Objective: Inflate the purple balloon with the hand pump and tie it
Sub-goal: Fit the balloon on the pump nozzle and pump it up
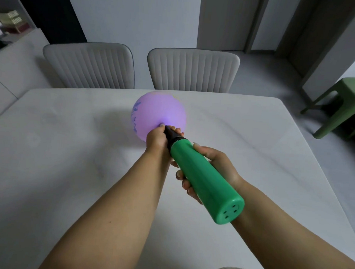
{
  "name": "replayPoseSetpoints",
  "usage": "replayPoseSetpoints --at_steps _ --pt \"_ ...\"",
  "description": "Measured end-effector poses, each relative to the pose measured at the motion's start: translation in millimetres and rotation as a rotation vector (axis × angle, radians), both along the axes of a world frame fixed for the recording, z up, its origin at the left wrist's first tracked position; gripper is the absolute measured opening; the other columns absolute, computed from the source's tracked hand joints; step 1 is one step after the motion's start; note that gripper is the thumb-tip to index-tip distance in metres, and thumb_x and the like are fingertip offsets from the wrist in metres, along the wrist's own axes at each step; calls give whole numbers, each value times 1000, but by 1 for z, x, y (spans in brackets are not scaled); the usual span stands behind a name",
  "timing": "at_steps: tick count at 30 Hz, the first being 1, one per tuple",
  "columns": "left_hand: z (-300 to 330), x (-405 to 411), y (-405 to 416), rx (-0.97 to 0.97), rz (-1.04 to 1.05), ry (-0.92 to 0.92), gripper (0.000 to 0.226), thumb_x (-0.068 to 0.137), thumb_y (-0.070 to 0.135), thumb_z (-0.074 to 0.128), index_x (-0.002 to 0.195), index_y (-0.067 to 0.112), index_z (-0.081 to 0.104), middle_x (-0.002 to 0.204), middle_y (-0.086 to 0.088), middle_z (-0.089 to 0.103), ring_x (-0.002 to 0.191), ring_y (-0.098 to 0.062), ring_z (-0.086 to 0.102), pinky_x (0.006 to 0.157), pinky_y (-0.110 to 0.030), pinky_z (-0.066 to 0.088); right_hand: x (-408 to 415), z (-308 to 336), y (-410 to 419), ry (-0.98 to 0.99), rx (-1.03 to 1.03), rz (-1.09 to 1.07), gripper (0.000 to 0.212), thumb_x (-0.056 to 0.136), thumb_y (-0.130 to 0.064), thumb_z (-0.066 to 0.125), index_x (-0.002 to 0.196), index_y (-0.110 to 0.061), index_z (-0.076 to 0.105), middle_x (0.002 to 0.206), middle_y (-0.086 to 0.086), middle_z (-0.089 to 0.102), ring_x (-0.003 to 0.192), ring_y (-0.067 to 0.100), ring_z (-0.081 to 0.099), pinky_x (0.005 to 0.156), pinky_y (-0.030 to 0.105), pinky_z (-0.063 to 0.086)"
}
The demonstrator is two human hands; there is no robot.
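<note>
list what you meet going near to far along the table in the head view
green hand pump → right hand gripping its barrel → left hand holding the nozzle → purple balloon → two grey chairs

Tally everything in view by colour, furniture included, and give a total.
Purple: 1, the round printed purple balloon
Green: 2, the green plastic hand pump and the green plastic stool
Grey: 2, two ribbed grey padded chairs
White: 1, the white marble-look table
Total: 6
</note>
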State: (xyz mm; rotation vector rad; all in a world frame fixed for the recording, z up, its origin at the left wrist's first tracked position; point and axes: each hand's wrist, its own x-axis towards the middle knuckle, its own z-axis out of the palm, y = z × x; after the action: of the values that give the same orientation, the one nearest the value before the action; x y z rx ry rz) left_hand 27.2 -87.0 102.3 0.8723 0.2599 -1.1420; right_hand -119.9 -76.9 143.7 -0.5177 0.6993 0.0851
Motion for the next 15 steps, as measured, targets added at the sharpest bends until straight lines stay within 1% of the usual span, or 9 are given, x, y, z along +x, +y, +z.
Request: replayPoseSetpoints --at_steps 2,4,6,8,10,12,15 --pt "-1 10 0 -5 34 0 41 103 22 29 64 11 39 39 0 47 50 -14 42 54 -23 40 -8 1 5 -3 39 1 47 80 -44 51 102 -3 59 68 14 61 45 27 61 46 25 52" --pt "-1 18 2 -1 70 0 40 102 22 30 66 10 42 53 -2 48 40 -13 48 47 -16 43 -22 4 10 -22 62 38 47 77 -44 52 101 -5 60 69 13 60 45 27 61 46 25 52" --pt "-2 23 4 3 86 -7 39 102 21 30 68 9 44 61 -3 46 34 -14 49 44 -14 45 -33 9 14 -33 44 85 48 73 -44 53 100 -5 62 69 14 60 46 28 61 46 26 50" --pt "-1 20 3 3 82 -11 39 102 20 29 67 10 43 63 -4 44 37 -14 49 45 -14 45 -33 14 12 -25 25 103 48 73 -43 52 99 -4 61 68 14 60 45 28 61 45 26 50" --pt "2 14 -3 -2 76 -14 40 103 20 26 66 11 40 64 -5 42 49 -15 46 52 -22 43 -23 16 6 -19 26 88 46 77 -43 49 99 -4 59 67 14 60 44 27 60 45 25 51" --pt "8 7 -6 6 51 -25 41 103 21 25 64 12 35 60 -4 41 56 -15 39 57 -23 36 -8 14 -1 -13 9 58 46 80 -43 48 101 -3 57 67 15 61 45 27 60 46 25 52" --pt "7 5 -7 2 0 -36 41 102 22 27 63 12 35 38 0 46 54 -14 38 57 -24 35 7 6 -7 -17 4 19 47 83 -44 47 105 -3 55 68 15 62 47 27 62 47 26 53"
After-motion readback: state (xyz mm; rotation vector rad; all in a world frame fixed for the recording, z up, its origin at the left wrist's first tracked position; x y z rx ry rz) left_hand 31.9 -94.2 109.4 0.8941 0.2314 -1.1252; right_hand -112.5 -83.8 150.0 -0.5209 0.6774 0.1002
